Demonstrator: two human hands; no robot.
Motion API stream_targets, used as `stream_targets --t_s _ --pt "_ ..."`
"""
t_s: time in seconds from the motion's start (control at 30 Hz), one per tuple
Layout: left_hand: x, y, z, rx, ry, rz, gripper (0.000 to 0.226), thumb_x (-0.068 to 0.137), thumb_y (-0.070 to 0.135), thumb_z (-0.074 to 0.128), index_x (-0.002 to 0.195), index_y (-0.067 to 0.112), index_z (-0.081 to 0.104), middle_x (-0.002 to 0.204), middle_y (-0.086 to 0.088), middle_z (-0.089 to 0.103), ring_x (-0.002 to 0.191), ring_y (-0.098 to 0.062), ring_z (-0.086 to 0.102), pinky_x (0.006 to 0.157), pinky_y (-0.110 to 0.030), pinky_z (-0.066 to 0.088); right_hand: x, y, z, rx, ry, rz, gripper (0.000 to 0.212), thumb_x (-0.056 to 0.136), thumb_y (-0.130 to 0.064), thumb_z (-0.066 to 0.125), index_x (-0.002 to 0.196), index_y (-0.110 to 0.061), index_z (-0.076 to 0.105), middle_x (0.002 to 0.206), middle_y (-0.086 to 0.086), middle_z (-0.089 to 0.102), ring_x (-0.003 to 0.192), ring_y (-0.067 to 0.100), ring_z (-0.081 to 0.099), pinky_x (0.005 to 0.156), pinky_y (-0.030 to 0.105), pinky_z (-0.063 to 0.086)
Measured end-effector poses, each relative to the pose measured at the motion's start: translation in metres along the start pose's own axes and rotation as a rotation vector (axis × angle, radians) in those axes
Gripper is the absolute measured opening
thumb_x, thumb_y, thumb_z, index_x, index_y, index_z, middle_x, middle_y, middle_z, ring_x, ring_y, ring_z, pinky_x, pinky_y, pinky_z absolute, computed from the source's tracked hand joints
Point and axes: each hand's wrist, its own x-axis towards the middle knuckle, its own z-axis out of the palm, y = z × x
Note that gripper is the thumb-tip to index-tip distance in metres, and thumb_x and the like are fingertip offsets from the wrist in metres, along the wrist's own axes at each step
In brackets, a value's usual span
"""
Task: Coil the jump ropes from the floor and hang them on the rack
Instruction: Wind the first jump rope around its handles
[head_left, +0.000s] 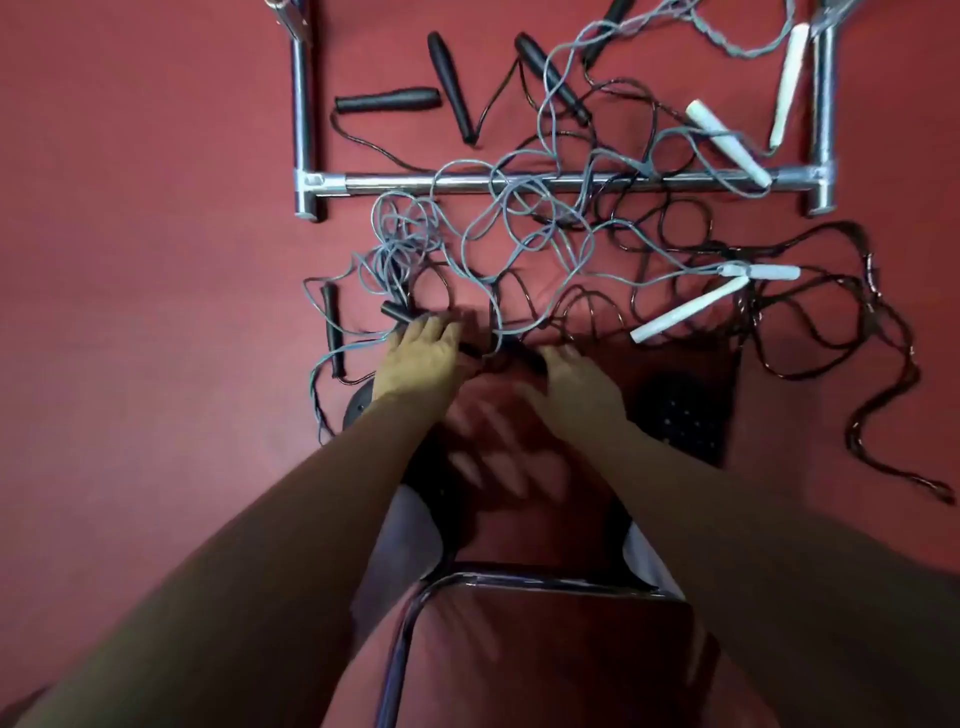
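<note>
Several jump ropes lie tangled on the red floor: grey cords (519, 218), dark cords (810, 306), black handles (387, 100) and white handles (685, 310). The chrome rack base (519, 182) crosses the floor beneath the tangle. My left hand (423, 358) reaches down into the near edge of the tangle, its fingers on a black handle (397, 310). My right hand (574, 379) is beside it, its fingers curled over another dark handle end (535, 358). How firmly either hand holds is blurred.
Chrome rack legs stand at the left (301, 119) and right (823, 119). A chair's metal frame (519, 579) sits directly below me. Dark perforated shoes (680, 415) rest on the floor near the ropes. Bare red floor stretches far to the left.
</note>
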Motion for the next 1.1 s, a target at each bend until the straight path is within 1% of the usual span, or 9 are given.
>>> stream_targets --t_s 0.1,0.3,0.47,0.7,0.8,0.9,0.97,1.03,1.1 --pt "0.013 -0.014 0.010 0.056 0.073 0.053 0.052 0.089 0.048 0.067 0.124 0.010 0.064 0.132 -0.011 0.060 0.131 -0.033 0.049 0.107 -0.044 0.031 0.015 0.005 0.010 -0.011 0.146 0.065 0.046 0.090 -0.048 0.068 0.122 -0.016 0.061 0.122 0.008 0.057 0.114 0.033 0.055 0.087 0.045 0.049" --pt "0.018 -0.023 0.004 -0.008 0.072 0.138 0.044 0.088 0.054 0.067 0.111 0.016 0.071 0.112 -0.009 0.067 0.109 -0.035 0.059 0.092 -0.040 0.034 0.024 0.017 0.015 0.178 0.127 0.095 0.030 0.092 -0.038 0.071 0.109 -0.013 0.066 0.113 0.010 0.063 0.109 0.032 0.059 0.085 0.042 0.047" --pt "-0.004 -0.009 -0.024 -0.312 -0.013 0.107 0.034 0.091 0.060 0.063 0.092 0.026 0.068 0.088 0.004 0.067 0.090 -0.025 0.064 0.073 -0.035 0.045 -0.005 0.015 -0.004 0.433 0.038 0.135 0.028 0.092 -0.034 0.074 0.109 -0.012 0.067 0.105 0.011 0.074 0.100 0.031 0.068 0.086 0.042 0.052" --pt "-0.072 0.044 -0.087 -0.587 0.015 -0.040 0.032 0.096 0.048 0.065 0.078 0.022 0.059 0.064 0.004 0.061 0.060 -0.016 0.054 0.063 -0.028 0.041 -0.081 -0.007 -0.060 0.687 0.144 0.130 0.020 0.099 -0.025 0.065 0.112 -0.011 0.066 0.099 0.005 0.073 0.089 0.021 0.067 0.088 0.036 0.052" --pt "-0.101 0.073 -0.120 -0.772 0.032 -0.112 0.043 0.092 0.054 0.060 0.076 0.014 0.060 0.073 -0.011 0.068 0.060 -0.028 0.059 0.067 -0.039 0.057 -0.119 -0.024 -0.095 0.789 0.180 0.143 0.016 0.103 -0.030 0.055 0.106 -0.020 0.066 0.087 -0.001 0.069 0.078 0.018 0.061 0.081 0.034 0.049" --pt "-0.133 0.110 -0.160 -1.098 0.038 -0.170 0.032 0.101 0.034 0.061 0.078 0.011 0.061 0.068 -0.012 0.059 0.047 -0.019 0.054 0.055 -0.031 0.053 -0.155 -0.038 -0.127 0.984 0.237 0.121 0.024 0.105 -0.035 0.051 0.086 -0.023 0.062 0.083 0.005 0.068 0.064 0.014 0.053 0.062 0.028 0.044" --pt "-0.157 0.135 -0.181 -1.300 0.041 -0.194 0.027 0.103 0.024 0.060 0.083 0.006 0.064 0.067 -0.009 0.058 0.045 -0.014 0.053 0.050 -0.026 0.052 -0.182 -0.051 -0.149 1.100 0.221 0.131 0.037 0.102 -0.051 0.048 0.086 -0.023 0.066 0.086 0.011 0.070 0.063 0.015 0.056 0.057 0.026 0.044" --pt "-0.181 0.158 -0.200 -1.437 0.082 -0.191 0.027 0.101 0.021 0.063 0.078 0.007 0.067 0.068 -0.009 0.061 0.051 -0.018 0.055 0.052 -0.026 0.052 -0.212 -0.066 -0.175 1.183 0.191 0.106 0.050 0.099 -0.063 0.045 0.085 -0.023 0.072 0.080 0.006 0.072 0.064 0.016 0.061 0.060 0.029 0.045" --pt "-0.204 0.175 -0.216 -1.481 0.145 -0.200 0.026 0.096 0.023 0.070 0.075 0.007 0.070 0.069 -0.008 0.067 0.058 -0.019 0.060 0.060 -0.027 0.051 -0.239 -0.082 -0.199 1.236 0.181 0.028 0.054 0.097 -0.069 0.044 0.099 -0.027 0.077 0.096 -0.003 0.078 0.085 0.013 0.070 0.074 0.031 0.051"
